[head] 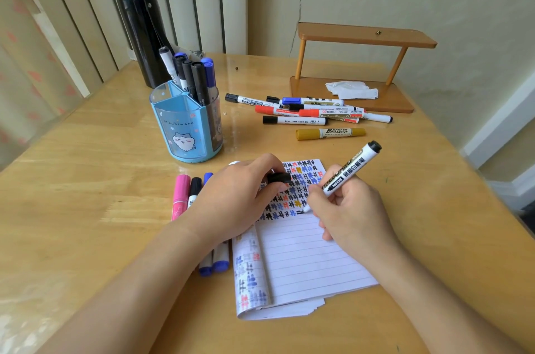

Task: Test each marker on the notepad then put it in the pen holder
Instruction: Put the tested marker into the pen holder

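Observation:
My right hand (348,211) grips a white whiteboard marker (347,171) with a black end, its tip touching the lined notepad (307,255) among rows of coloured test marks. My left hand (234,197) rests on the notepad's upper left and pinches the marker's black cap (279,178). The blue pen holder (188,125) stands behind, with several markers upright in its rear compartment. A pile of markers (309,110) lies at the back right, with a gold permanent marker (330,133) in front of it. Pink, black and blue markers (188,194) lie left of the notepad, partly under my left arm.
A tall black bottle (139,20) stands behind the pen holder. A small wooden shelf (356,64) holding crumpled white paper (351,90) sits at the back right by the wall. The wooden table's right edge (492,194) runs close to my right hand.

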